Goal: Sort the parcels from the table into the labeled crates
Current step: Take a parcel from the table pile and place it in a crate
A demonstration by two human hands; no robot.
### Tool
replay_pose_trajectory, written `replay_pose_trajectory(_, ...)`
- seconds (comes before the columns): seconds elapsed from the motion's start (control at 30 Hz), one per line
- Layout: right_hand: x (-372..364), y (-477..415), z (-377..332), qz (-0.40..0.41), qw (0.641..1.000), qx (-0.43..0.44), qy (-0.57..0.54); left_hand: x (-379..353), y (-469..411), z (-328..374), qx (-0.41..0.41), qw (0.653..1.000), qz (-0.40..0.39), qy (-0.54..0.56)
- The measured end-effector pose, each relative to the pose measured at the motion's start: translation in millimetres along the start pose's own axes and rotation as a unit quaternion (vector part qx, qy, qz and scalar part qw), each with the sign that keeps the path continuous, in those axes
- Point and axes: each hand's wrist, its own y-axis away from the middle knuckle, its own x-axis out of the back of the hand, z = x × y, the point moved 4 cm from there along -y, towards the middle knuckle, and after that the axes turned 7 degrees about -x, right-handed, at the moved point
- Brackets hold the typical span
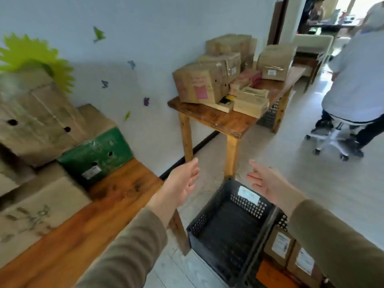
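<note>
Left hand and right hand both empty, fingers relaxed, held above black crate, parcels on far table

Crate open on top, reachable from above. Near table edge just left of it; boxes crowd that tabletop's wall side. Floor free between crate and far table. Parcels pile on far table, front strip bare. Seated person on stool blocks the right aisle.
</note>
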Motion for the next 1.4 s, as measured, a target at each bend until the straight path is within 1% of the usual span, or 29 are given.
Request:
replay_pose_trajectory(0.17, -115, 43, -18, -0.098, 0.994, 0.032, 0.041, 105, 58, 34, -0.051, 0.993, 0.083, 0.061)
replay_pose_trajectory(0.3, -202, 79, -21, -0.168, 0.982, 0.052, 0.067, 178, 98, 50, -0.071, 0.987, 0.131, 0.059)
replay_pose_trajectory(0.43, -285, 120, -13, -0.222, 0.968, 0.067, 0.100, 253, 144, 61, -0.082, 0.980, 0.174, 0.052)
replay_pose_trajectory(0.53, -340, 152, 0, -0.264, 0.951, 0.084, 0.135, 308, 178, 62, -0.103, 0.970, 0.208, 0.075)
replay_pose_trajectory(0.67, -398, 191, 15, -0.294, 0.935, 0.107, 0.168, 363, 216, 64, -0.135, 0.956, 0.245, 0.085)
replay_pose_trajectory(0.83, -449, 224, 30, -0.322, 0.917, 0.125, 0.200, 413, 254, 61, -0.166, 0.936, 0.290, 0.114)
replay_pose_trajectory(1.0, -486, 236, 36, -0.346, 0.901, 0.137, 0.224, 444, 271, 54, -0.169, 0.924, 0.321, 0.117)
replay_pose_trajectory(1.27, -527, 218, 40, -0.366, 0.886, 0.135, 0.252, 467, 255, 51, -0.147, 0.912, 0.362, 0.124)
replay_pose_trajectory(1.4, -544, 194, 32, -0.351, 0.885, 0.142, 0.272, 473, 229, 56, -0.136, 0.901, 0.386, 0.144)
